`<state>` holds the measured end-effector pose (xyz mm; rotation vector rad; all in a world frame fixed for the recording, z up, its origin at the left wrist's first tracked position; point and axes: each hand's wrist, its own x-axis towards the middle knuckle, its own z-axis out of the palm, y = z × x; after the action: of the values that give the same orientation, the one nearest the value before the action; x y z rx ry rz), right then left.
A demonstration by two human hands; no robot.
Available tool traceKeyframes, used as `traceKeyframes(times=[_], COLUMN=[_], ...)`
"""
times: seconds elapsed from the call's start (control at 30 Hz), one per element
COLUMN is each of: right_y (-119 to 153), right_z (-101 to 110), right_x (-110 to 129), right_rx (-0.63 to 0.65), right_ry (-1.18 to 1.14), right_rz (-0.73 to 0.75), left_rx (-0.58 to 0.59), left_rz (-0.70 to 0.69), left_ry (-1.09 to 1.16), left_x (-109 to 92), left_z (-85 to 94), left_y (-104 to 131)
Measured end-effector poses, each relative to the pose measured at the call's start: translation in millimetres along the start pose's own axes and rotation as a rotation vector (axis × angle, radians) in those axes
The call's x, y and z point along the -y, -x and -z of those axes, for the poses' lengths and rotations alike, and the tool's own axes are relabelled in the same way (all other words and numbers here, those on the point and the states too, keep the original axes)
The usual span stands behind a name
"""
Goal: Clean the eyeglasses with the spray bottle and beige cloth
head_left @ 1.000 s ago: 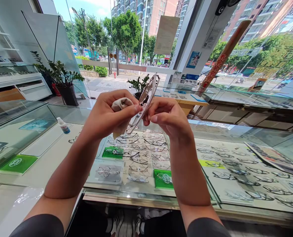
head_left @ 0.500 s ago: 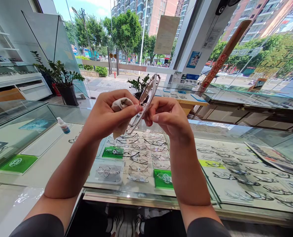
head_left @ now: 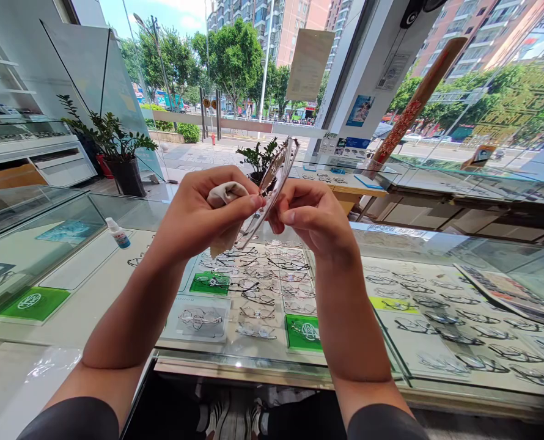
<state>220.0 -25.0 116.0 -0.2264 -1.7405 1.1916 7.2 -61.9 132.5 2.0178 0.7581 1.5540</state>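
A pair of thin-framed glasses (head_left: 272, 198) is held up between my hands, tilted steeply, above the glass display counter. My left hand (head_left: 198, 211) pinches the frame between thumb and fingers and also has a pale folded cloth (head_left: 226, 194) tucked in its grip, the cloth's end hanging below. My right hand (head_left: 315, 217) is closed at the other side of the glasses, thumb and fingers together beside the lens; its fingertips are partly hidden, and the part it grips is too small to make out.
Rows of glasses (head_left: 258, 311) lie inside the display counter (head_left: 253, 360) under my arms. A small spray bottle (head_left: 118, 233) stands at the left. Green cards (head_left: 31, 304) lie in the case. Potted plants (head_left: 123, 165) and a window are beyond.
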Motion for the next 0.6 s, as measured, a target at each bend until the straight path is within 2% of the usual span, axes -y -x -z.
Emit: traceKeyframes(times=[0.17, 0.43, 0.6], right_y=[0.1, -2.4, -2.6], right_z=[-1.6, -6.3, -7.5], right_x=[2.4, 4.0, 4.9], right_rx=[-0.039, -0.091, -0.124], right_ry=[0.049, 0.030, 0.094], right_rz=[-0.044, 0.014, -0.019], left_rx=[0.006, -0.038, -0.054], left_rz=[0.003, 0.023, -0.006], left_ry=[0.011, 0.044, 0.025], left_x=[1.0, 1.8, 3.2], left_z=[-0.2, -1.4, -1.2], left_y=[1.3, -0.6, -1.6])
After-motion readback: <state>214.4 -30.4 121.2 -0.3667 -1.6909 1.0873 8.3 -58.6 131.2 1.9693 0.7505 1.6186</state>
